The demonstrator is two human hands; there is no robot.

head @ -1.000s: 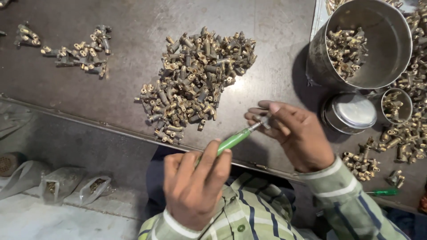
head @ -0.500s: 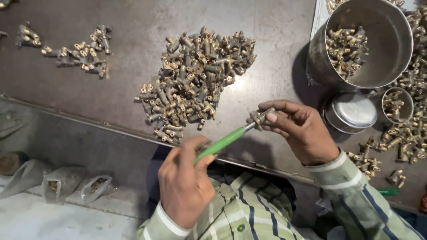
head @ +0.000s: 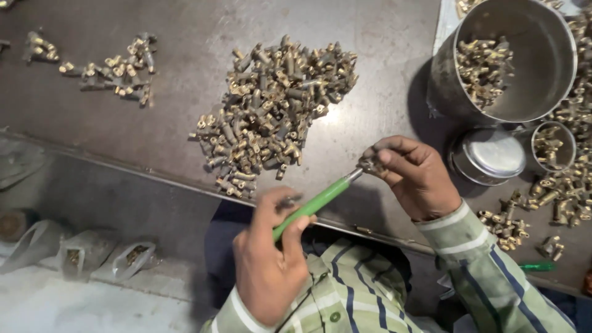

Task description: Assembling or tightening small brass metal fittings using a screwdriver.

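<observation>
My left hand (head: 269, 264) grips a green-handled screwdriver (head: 314, 203) near the table's front edge. Its metal tip reaches up and right into a small brass fitting (head: 372, 165), which my right hand (head: 414, 179) pinches between thumb and fingers. A small dark piece shows between my left fingers; what it is cannot be told. A large heap of brass fittings (head: 271, 117) lies on the dark table (head: 154, 142) just beyond both hands.
A big steel pot (head: 524, 92) holding fittings stands at the back right, with a steel lid (head: 487, 154) and a small cup (head: 553, 146) below it. More fittings (head: 555, 194) lie at the right, and a small group (head: 114, 71) at the far left. Plastic bags (head: 86, 253) lie below the table.
Both hands stay almost in place. My left hand has shifted a little on the green handle while the tip remains at the fitting in my right hand.
</observation>
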